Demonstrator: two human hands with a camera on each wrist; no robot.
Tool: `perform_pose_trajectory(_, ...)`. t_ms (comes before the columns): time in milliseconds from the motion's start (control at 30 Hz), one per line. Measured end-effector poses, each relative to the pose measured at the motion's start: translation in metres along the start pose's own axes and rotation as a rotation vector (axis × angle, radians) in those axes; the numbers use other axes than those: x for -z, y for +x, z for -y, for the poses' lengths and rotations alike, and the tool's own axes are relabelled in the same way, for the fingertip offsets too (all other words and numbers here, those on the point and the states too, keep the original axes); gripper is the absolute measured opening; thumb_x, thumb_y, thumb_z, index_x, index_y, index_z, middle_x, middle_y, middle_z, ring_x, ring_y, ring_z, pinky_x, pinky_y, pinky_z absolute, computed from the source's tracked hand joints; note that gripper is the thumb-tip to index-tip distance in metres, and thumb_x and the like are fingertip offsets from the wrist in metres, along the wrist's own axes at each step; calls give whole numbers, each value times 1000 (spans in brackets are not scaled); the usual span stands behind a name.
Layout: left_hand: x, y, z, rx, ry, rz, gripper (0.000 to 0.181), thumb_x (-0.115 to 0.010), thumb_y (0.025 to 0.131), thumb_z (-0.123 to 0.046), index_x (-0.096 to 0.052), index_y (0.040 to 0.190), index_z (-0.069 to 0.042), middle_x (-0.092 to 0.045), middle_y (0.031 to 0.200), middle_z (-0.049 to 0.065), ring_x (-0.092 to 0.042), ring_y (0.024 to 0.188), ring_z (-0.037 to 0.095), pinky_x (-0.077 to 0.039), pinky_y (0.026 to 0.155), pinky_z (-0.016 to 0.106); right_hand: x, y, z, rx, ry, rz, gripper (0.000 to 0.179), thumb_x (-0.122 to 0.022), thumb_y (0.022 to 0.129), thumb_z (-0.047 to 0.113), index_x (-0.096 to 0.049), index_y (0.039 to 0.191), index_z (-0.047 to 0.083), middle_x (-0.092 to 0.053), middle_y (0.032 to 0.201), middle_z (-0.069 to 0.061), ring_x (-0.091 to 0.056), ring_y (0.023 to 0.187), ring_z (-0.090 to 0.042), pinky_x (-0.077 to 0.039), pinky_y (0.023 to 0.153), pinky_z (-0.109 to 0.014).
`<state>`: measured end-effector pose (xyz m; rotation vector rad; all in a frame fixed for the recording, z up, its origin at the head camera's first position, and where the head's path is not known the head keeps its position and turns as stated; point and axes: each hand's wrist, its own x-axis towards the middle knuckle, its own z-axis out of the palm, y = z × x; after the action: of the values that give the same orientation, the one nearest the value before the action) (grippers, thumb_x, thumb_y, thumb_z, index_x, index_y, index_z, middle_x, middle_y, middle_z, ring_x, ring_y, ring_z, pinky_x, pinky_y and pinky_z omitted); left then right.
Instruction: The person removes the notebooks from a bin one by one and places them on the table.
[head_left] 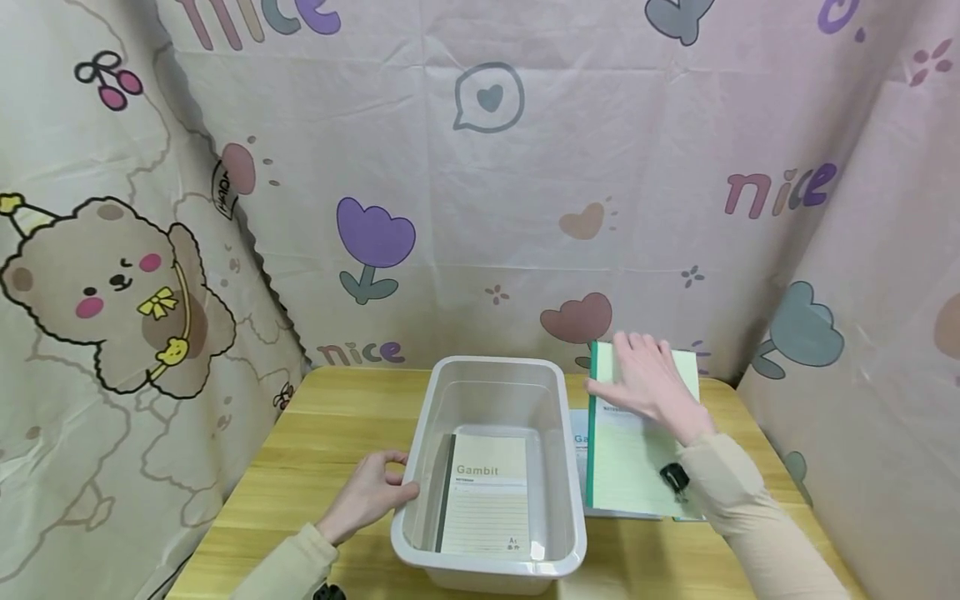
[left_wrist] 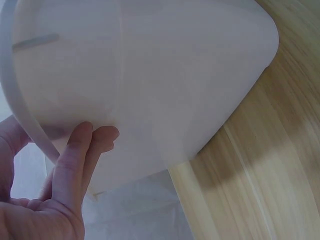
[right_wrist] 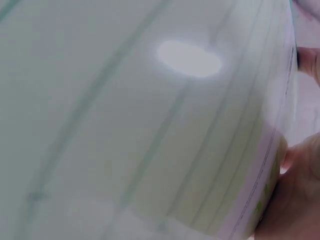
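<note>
My left hand [head_left: 367, 496] holds the left rim of a pale plastic bin [head_left: 576, 525], its thumb at the rim and fingers against the outer wall [left_wrist: 145, 100]. Inside the bin a cream notebook [head_left: 491, 500] with a dark spine and the word Gambit lies flat. On the right, my right hand [head_left: 648, 379] grips a light green notebook [head_left: 622, 475] near its top, thumb at the green spine edge. In the right wrist view its lined cover [right_wrist: 150, 125] fills most of the picture. A blue-lettered notebook [head_left: 580, 450] shows partly from under it.
Wooden table [head_left: 337, 417] extends on both sides of the bin. A green edge of another item [head_left: 688, 519] peeks out below the held notebook. Printed cloth [head_left: 480, 208] hangs behind the table and along both sides.
</note>
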<state>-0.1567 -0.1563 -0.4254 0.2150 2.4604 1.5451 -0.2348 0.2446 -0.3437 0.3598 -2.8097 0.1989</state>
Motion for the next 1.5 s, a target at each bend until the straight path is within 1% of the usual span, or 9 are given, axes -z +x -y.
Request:
perform_pose_trajectory(133, 0, 0, 1, 3, -2, -3, 52, -68, 83, -2, -48, 126, 20, -74, 93, 30, -76, 81, 31, -64, 69, 41, -31, -20, -19, -15, 8, 29, 64, -70, 79, 56, -52, 106, 1, -58, 96, -14, -53, 94, -33, -39, 82, -48)
perform_pose_trajectory(200, 0, -1, 1, 9, 4, -13, 53, -68, 82, -2, -49, 126, 20, -74, 93, 30, -76, 81, 31, -64, 69, 41, -50, -29, -23, -4, 6, 32, 68, -71, 78, 58, -53, 109, 0, -61, 99, -16, -55, 95, -33, -41, 83, -50)
perform_pose_trajectory(333, 0, -1, 1, 20, 17, -35, 55, -70, 82, -3, -49, 128, 19, -75, 93, 28, -76, 81, 30, -64, 69, 41, -90, -40, -25, 20, 18, 28, 63, -75, 75, 57, -53, 101, 3, -59, 91, -11, -54, 88, -28, -42, 79, -45)
perform_pose_trajectory(467, 1, 0, 3, 15, 17, -31, 54, -70, 83, -4, -50, 128, 19, -75, 93, 28, -76, 81, 30, -64, 69, 41, -126, -47, -25, 26, 11, 38, 59, -76, 74, 56, -52, 97, 7, -55, 87, -6, -50, 85, -25, -41, 79, -42)
perform_pose_trajectory(633, 0, -1, 5, 14, 9, -11, 54, -69, 83, -4, -49, 128, 19, -75, 93, 28, -76, 81, 30, -64, 70, 41, -153, -52, -24, 23, -6, 48, 63, -76, 72, 57, -54, 102, 6, -56, 93, -9, -51, 90, -28, -41, 81, -43)
perform_pose_trajectory(900, -2, 0, 1, 8, 20, -37, 54, -69, 81, -2, -49, 126, 19, -75, 92, 28, -76, 80, 30, -64, 69, 41, -159, -52, -23, 21, 57, -4, 67, -78, 73, 51, -58, 119, 6, -56, 108, -14, -51, 106, -35, -43, 98, -56)
perform_pose_trajectory(1067, -2, 0, 0, 5, 18, -34, 53, -69, 81, -3, -50, 126, 19, -75, 92, 27, -76, 81, 30, -64, 69, 41, -158, -51, -22, 27, 57, -57, 66, -78, 73, 50, -59, 118, 5, -57, 105, -14, -52, 101, -34, -46, 90, -51)
perform_pose_trajectory(1200, -2, -1, 0, 11, 20, -40, 53, -69, 81, -3, -50, 126, 19, -75, 93, 27, -76, 81, 30, -64, 70, 41, -152, -48, -17, 26, 63, -71, 64, -77, 74, 49, -58, 117, 5, -57, 104, -14, -52, 100, -35, -45, 88, -49)
perform_pose_trajectory(1500, -2, -1, -1, 20, 33, -46, 52, -69, 81, -3, -51, 125, 17, -76, 93, 27, -76, 82, 29, -64, 70, 40, -121, -29, -4, 12, 98, -140, 63, -71, 78, 44, -58, 120, -1, -58, 107, -21, -53, 101, -40, -44, 87, -50)
